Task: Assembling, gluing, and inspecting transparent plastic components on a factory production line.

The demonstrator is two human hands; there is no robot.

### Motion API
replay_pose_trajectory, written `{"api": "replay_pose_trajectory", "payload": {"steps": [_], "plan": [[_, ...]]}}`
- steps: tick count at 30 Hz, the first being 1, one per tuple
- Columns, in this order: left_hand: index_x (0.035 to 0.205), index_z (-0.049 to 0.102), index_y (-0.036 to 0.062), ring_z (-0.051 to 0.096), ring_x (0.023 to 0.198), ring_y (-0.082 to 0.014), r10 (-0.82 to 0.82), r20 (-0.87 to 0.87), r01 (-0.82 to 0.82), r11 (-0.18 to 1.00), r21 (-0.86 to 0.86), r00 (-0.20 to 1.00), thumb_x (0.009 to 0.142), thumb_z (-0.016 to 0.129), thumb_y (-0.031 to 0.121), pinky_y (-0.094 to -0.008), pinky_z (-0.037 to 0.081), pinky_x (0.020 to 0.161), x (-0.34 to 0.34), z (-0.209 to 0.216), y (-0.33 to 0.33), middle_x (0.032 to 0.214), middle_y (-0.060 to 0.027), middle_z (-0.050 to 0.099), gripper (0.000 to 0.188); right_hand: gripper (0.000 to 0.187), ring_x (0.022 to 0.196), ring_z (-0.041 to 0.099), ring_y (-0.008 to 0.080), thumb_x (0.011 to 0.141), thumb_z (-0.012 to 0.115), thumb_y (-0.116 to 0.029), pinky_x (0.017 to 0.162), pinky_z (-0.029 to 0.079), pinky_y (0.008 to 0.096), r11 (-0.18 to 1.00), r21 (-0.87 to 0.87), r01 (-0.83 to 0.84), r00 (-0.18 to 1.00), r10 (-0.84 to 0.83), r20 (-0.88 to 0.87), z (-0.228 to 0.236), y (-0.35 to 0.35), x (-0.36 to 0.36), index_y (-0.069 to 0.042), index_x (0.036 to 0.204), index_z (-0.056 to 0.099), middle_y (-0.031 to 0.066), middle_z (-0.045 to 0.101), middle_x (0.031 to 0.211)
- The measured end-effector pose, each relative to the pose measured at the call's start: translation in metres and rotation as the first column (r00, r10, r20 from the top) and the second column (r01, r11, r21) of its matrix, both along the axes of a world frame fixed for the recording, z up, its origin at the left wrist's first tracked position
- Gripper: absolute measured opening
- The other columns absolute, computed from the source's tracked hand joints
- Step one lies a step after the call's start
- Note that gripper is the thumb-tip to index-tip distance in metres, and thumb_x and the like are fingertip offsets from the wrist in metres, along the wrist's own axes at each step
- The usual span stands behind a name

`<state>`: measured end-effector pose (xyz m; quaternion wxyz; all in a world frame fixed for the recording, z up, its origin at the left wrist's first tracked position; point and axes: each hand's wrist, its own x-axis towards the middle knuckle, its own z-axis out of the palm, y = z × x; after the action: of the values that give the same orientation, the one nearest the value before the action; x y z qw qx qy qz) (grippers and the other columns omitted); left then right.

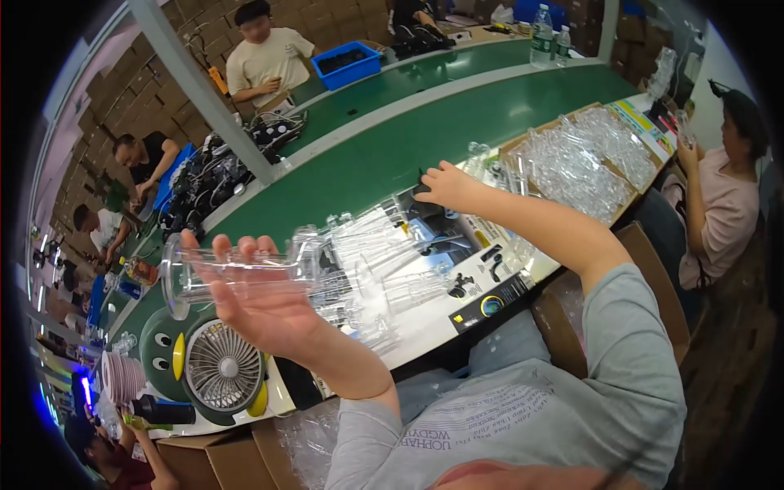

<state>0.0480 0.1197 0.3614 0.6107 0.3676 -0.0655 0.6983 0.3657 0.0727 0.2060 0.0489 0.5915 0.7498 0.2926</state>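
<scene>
My left hand (278, 314) is raised at the left with its palm turned up. Its fingers curl round a clear tube-shaped part (245, 276), which lies nearly level with a wide round flange at its left end. Over the far edge of the printed board, my right hand (452, 187) is closed, fingertips together beside a small dark thing (422, 181); what it grips is too small to make out. Between the hands lies a pile of clear slender plastic parts (371, 261) on the printed cardboard (437, 321).
A penguin-shaped fan (224, 365) stands at the lower left. An open carton of clear parts (572, 159) sits at the right, beyond it a seated person (723, 188). The green conveyor belt (359, 171) runs behind, with a blue bin (347, 67) and bottles (541, 37) farther back.
</scene>
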Motion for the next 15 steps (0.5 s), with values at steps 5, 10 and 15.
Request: {"api": "replay_pose_trajectory", "payload": {"steps": [5, 10, 15], "plan": [[0.14, 0.025, 0.0035, 0.055, 0.083, -0.0203, 0.008, 0.016, -0.009, 1.0, 0.024, 1.0, 0.074, 0.068, 0.018, -0.0328, 0.046, 0.08, 0.001, -0.005, 0.012, 0.103, -0.013, 0.053, 0.08, 0.028, 0.09, 0.054, 0.0195, 0.078, 0.056, -0.017, 0.075, 0.039, 0.0353, 0.998, -0.005, -0.067, 0.996, 0.068, 0.055, -0.01, 0.009, 0.007, -0.026, 0.105, 0.06, 0.0032, 0.055, 0.087], [0.139, 0.022, -0.0019, 0.063, 0.079, -0.0257, -0.146, -0.058, 0.151, 0.985, 0.086, 0.988, 0.075, 0.067, 0.009, -0.0364, 0.055, 0.075, 0.016, -0.011, 0.028, 0.099, -0.0186, 0.059, 0.079, 0.03, 0.089, 0.054, 0.0182, 0.078, 0.055, -0.016, 0.075, 0.038, 0.0341, 0.984, -0.12, -0.131, 0.986, 0.142, 0.084, -0.004, 0.012, 0.007, -0.025, 0.107, 0.058, 0.0008, 0.055, 0.084], [0.137, 0.025, -0.001, 0.064, 0.08, -0.0255, -0.188, -0.149, 0.2, 0.977, 0.07, 0.971, 0.075, 0.068, 0.007, -0.0372, 0.055, 0.077, 0.041, -0.008, 0.024, 0.099, -0.0173, 0.059, 0.076, 0.033, 0.088, 0.054, 0.0176, 0.074, 0.06, -0.015, 0.077, 0.038, 0.0345, 0.999, -0.025, -0.048, 0.999, 0.048, -0.004, 0.01, -0.001, 0.013, -0.02, 0.107, 0.057, 0.0006, 0.054, 0.084]]}}
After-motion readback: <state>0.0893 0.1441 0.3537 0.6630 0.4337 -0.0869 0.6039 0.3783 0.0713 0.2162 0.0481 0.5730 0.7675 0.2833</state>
